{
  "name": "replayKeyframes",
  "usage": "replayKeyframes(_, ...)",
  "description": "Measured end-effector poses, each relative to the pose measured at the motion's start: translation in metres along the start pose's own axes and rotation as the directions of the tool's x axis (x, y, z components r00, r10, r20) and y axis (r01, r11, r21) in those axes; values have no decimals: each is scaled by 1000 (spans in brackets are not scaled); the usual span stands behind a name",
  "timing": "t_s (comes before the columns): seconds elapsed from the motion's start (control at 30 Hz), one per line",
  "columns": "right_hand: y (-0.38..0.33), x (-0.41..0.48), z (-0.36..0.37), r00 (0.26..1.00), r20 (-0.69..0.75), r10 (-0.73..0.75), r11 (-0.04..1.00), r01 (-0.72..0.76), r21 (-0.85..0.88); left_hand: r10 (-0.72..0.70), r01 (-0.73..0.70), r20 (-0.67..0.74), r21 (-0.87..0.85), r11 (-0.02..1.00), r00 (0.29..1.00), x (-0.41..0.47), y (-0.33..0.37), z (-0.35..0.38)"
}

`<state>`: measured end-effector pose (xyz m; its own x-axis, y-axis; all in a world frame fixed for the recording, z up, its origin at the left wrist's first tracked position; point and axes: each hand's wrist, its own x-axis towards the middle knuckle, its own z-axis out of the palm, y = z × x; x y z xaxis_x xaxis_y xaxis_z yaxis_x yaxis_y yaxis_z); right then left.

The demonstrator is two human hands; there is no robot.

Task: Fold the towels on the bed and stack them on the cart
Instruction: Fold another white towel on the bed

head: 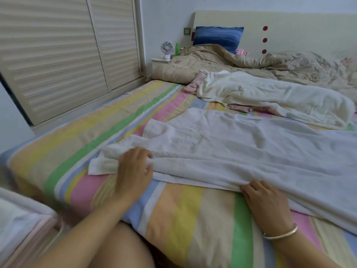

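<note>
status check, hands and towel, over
Left hand on the white towel, left end, blurred, grip unclear. Right hand pinches its near edge. Towel spread across the bed, fold unfinished. Cream towel heaped behind.

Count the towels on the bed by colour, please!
white towel: 1
cream towel: 1
pink towel: 1, mostly hidden under the cream one, so there could be more
Total: 3 that show
</note>
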<state>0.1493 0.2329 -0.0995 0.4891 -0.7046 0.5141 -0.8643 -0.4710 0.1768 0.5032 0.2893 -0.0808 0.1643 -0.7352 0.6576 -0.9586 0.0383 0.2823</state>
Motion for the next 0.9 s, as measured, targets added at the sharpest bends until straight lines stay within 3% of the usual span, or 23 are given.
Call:
replayKeyframes(0.07,0,1,-3,1000,13,-21,999,21,-26,217,-195,153,-143,970,964,-12,23,7)
replayKeyframes(0.13,0,1,-8,999,-37,-39,999,37,-36,306,-275,249,-150,950,919,-21,29,15)
replayKeyframes(0.27,-1,-2,-17,992,-113,-54,999,54,-2,211,-216,277,-12,976,937,-19,15,23)
replayKeyframes(0.43,-7,-1,-14,995,-1,-104,991,103,-91,113,-180,355,162,970,928,-12,8,13)
replayKeyframes(0.57,-10,4,-20,999,5,-52,995,52,-86,181,-221,354,74,973,918,-14,2,-12)
replayKeyframes(0.67,-12,2,-26,987,2,-159,986,159,-50,219,-255,360,56,965,907,-20,-15,-25)
replayKeyframes(0.8,-19,-11,-53,957,-67,-281,953,287,95,128,-138,379,-1,990,916,-30,-30,-39)
replayKeyframes(0.9,-23,-29,-86,933,30,-359,893,334,303,50,-10,472,-87,996,880,-42,-33,-57)
